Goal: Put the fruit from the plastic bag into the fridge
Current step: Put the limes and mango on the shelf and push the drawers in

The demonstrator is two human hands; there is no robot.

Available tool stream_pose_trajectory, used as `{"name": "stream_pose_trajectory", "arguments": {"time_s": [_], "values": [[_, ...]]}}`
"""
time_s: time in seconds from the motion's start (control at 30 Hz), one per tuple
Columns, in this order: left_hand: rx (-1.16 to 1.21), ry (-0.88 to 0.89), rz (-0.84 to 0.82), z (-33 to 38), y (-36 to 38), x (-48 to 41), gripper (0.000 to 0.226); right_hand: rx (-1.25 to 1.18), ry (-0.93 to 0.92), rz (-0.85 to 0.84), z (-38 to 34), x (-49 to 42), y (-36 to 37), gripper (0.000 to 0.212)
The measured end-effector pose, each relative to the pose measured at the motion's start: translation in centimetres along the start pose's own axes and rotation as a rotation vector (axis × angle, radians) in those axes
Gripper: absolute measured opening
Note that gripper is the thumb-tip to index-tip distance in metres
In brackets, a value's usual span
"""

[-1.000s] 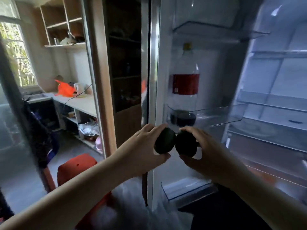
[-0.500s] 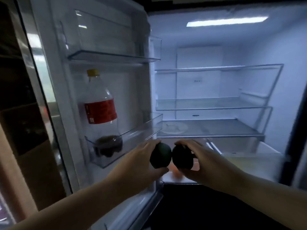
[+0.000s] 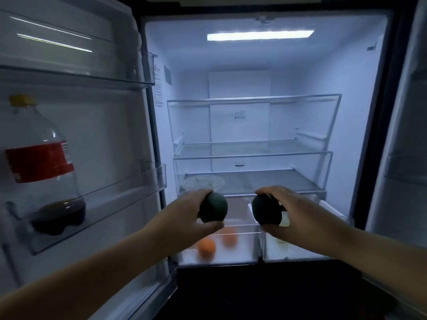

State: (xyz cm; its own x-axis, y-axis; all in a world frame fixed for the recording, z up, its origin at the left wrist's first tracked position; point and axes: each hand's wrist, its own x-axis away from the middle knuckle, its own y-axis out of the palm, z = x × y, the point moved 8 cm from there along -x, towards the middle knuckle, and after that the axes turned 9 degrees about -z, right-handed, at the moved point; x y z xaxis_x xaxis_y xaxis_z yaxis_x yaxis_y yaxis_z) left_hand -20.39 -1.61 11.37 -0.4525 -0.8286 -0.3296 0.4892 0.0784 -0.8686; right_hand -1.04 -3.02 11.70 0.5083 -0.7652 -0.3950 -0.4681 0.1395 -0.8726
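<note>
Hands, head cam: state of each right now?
Left hand: grips a dark green fruit.
Right hand: grips another dark green fruit.

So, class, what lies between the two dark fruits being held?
Nothing; in the head view the gap between the left fruit and right fruit is bare.

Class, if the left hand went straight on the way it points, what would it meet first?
Its dark green fruit would probably reach the front edge of the lowest shelf first; depth is unclear.
</note>
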Motion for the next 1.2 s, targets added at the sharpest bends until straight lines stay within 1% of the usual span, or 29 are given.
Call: {"name": "stream_pose_trajectory", "arguments": {"time_s": [0.07,0.33,0.63,0.8,0.93,1.2], "values": [[-0.022,0.001,0.009,1.2,1.2,-1.7,0.067,0.028,0.005,0.005,2.4,0.6,-0.8,0.058],[-0.006,0.014,-0.026,4.5,6.0,-7.6,0.065,-0.040,0.119,-0.034,10.4,3.2,-2.6,0.058],[-0.003,0.070,-0.094,6.0,10.5,-13.8,0.063,-0.036,0.258,0.030,17.7,5.6,-3.4,0.060],[0.019,0.124,-0.149,6.0,14.2,-17.9,0.069,0.020,0.352,0.021,21.0,6.4,-4.1,0.058],[0.033,0.163,-0.173,5.0,16.6,-22.0,0.070,0.076,0.387,0.022,23.8,5.0,-4.5,0.057],[0.098,0.171,-0.194,0.2,19.6,-32.9,0.068,0.039,0.408,-0.023,32.1,-2.3,-2.7,0.056]]}}
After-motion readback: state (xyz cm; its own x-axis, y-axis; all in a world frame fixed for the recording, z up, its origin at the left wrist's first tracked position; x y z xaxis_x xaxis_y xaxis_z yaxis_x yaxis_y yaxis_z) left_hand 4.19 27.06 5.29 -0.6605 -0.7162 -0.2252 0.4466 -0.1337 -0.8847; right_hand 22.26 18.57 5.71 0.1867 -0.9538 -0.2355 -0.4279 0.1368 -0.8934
